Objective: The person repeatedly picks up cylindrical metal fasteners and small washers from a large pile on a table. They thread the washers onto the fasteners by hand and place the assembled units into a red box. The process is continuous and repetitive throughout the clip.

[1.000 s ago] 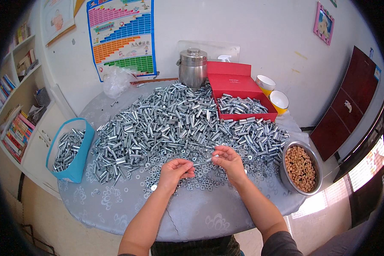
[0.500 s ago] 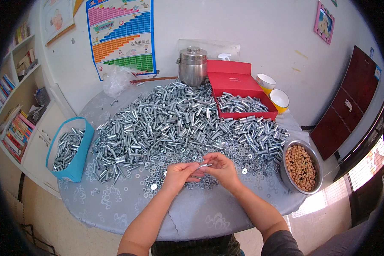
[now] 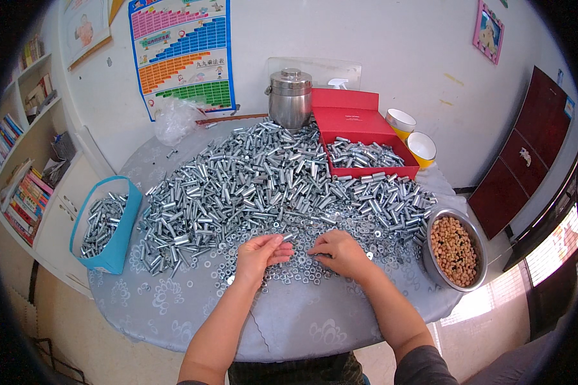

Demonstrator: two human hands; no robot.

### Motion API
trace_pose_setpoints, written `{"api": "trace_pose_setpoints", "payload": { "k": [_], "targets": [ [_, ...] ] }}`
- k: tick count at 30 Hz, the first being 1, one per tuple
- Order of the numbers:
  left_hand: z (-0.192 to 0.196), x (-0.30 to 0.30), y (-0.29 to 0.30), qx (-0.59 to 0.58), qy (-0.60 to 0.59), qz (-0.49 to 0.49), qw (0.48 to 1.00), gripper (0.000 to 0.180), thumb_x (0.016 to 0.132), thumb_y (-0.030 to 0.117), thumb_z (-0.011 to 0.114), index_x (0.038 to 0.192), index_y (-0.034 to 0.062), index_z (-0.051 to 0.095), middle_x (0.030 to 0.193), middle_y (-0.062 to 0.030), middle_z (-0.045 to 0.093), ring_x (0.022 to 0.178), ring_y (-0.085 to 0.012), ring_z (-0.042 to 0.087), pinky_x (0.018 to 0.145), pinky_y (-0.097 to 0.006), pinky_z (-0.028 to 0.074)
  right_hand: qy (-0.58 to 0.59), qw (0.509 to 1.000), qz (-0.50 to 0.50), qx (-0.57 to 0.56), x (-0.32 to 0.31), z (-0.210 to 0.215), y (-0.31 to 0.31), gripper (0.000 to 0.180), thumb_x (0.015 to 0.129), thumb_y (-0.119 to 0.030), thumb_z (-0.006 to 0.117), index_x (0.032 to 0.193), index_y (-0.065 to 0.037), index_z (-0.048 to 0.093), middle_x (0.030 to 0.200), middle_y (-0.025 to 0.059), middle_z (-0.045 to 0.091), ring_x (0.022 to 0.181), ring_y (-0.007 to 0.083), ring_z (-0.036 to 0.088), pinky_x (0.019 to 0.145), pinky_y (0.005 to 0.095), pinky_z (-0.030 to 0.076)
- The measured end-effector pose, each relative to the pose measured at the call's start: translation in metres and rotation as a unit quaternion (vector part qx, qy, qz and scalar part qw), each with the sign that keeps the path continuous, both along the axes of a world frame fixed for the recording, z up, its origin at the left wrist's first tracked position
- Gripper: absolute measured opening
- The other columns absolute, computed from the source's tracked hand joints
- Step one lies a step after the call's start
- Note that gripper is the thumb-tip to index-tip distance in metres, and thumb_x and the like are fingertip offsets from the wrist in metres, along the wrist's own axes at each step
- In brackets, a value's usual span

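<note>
My left hand [image 3: 258, 255] pinches a short silver metal sleeve [image 3: 288, 237] between thumb and forefinger, its other fingers loosely curled. Just to the right, my right hand [image 3: 340, 252] is closed, fingertips together low over the loose nuts and washers [image 3: 302, 273]; whatever small piece they grip is too small to make out. The two hands are apart. Beyond them spreads a wide heap of silver sleeves and bolts [image 3: 237, 173], reaching back to a lidded steel pot.
A blue box [image 3: 119, 240] of metal pieces stands at left, an open red box [image 3: 366, 172] of them at the back. A steel bowl [image 3: 478, 282] of brown nut-like pieces sits by the right edge. The steel pot [image 3: 290, 102], yellow-white bowls [image 3: 421, 149] and plastic bag [image 3: 175, 122] stand behind.
My hands, together around a metal piece before, have separated. The left has drawn slightly left with a sleeve in its fingers; the right has turned its fingertips down toward the small parts.
</note>
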State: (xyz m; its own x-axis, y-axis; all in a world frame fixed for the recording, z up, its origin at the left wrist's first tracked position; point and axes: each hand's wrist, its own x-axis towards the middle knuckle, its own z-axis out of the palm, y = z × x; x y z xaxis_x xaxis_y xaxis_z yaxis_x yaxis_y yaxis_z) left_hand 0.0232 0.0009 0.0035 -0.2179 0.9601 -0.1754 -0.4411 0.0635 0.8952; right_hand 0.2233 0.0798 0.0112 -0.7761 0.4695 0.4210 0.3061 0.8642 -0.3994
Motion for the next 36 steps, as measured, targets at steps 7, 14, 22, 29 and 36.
{"api": "trace_pose_setpoints", "payload": {
  "k": [7, 14, 22, 29, 36],
  "targets": [
    [-0.003, 0.002, 0.0, -0.01, 0.008, -0.013, 1.0, 0.02, 0.083, 0.01, 0.056, 0.094, -0.0068, 0.057, 0.083, -0.0175, 0.062, 0.069, -0.0229, 0.064, 0.06, -0.027, 0.054, 0.092, 0.971, -0.095, -0.201, -0.005, 0.003, -0.005, 0.01, 0.073, -0.011, 0.065, 0.08, -0.005, 0.065, 0.08, 0.0039, 0.063, 0.074, 0.0167, 0.059, 0.068, 0.0286, 0.045],
    [0.002, 0.009, -0.003, -0.029, 0.032, -0.07, 0.997, 0.02, 0.083, 0.012, 0.056, 0.092, -0.0063, 0.057, 0.081, -0.0174, 0.062, 0.068, -0.024, 0.063, 0.058, -0.029, 0.054, 0.236, 0.838, -0.045, -0.49, -0.007, 0.003, -0.007, 0.015, 0.078, -0.007, 0.063, 0.091, 0.0, 0.063, 0.084, 0.0025, 0.063, 0.076, 0.0071, 0.056, 0.07, 0.02, 0.046],
    [0.003, 0.007, -0.006, -0.034, 0.001, -0.104, 0.994, 0.024, 0.084, 0.016, 0.056, 0.092, -0.0059, 0.057, 0.08, -0.0171, 0.062, 0.068, -0.0232, 0.064, 0.06, -0.027, 0.053, 0.198, 0.886, -0.036, -0.417, -0.008, 0.008, -0.01, 0.017, 0.078, -0.008, 0.063, 0.093, -0.002, 0.064, 0.085, 0.002, 0.063, 0.078, 0.0079, 0.056, 0.07, 0.0201, 0.044],
    [0.003, 0.006, -0.006, -0.039, -0.01, -0.109, 0.993, 0.026, 0.083, 0.019, 0.057, 0.092, -0.0056, 0.056, 0.08, -0.0169, 0.062, 0.068, -0.0237, 0.064, 0.06, -0.028, 0.053, 0.258, 0.848, -0.051, -0.46, -0.009, 0.002, -0.01, 0.016, 0.079, -0.01, 0.062, 0.093, -0.004, 0.065, 0.087, 0.0031, 0.061, 0.079, 0.0081, 0.055, 0.069, 0.0203, 0.043],
    [0.0, 0.006, -0.005, -0.04, -0.025, -0.117, 0.992, 0.027, 0.083, 0.02, 0.057, 0.091, -0.0055, 0.056, 0.079, -0.0169, 0.062, 0.067, -0.0233, 0.064, 0.06, -0.027, 0.053, 0.22, 0.912, -0.041, -0.345, -0.011, 0.004, -0.011, 0.015, 0.08, -0.01, 0.06, 0.093, -0.003, 0.065, 0.085, 0.0055, 0.062, 0.077, 0.0114, 0.055, 0.07, 0.023, 0.043]
  ]
}}
